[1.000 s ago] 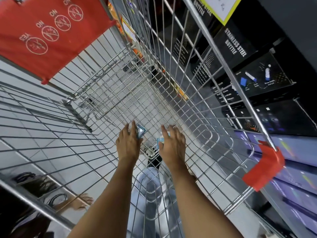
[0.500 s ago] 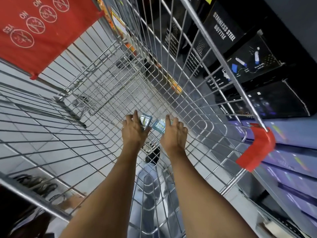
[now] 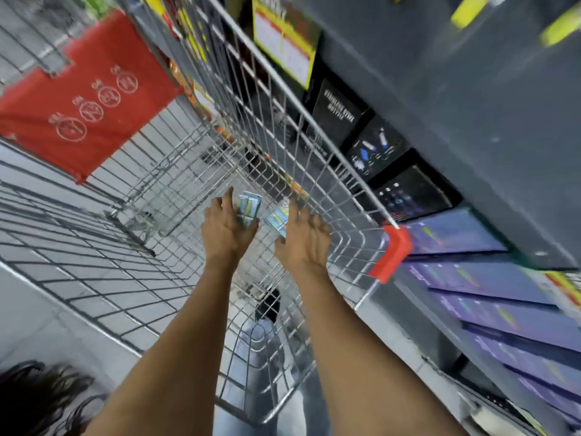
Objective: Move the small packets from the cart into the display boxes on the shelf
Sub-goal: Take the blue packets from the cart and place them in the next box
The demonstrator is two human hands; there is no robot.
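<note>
likely light and stiff, the small packets sit pinched by their edges, one in the left hand (image 3: 227, 230), a blurrier one (image 3: 277, 218) in the right hand (image 3: 302, 241), inside the cart (image 3: 317, 171).

Single head view, steep downward into wire cart (image 3: 283, 127), shelf (image 3: 471, 121) right; seemingly motion-blurred.
</note>
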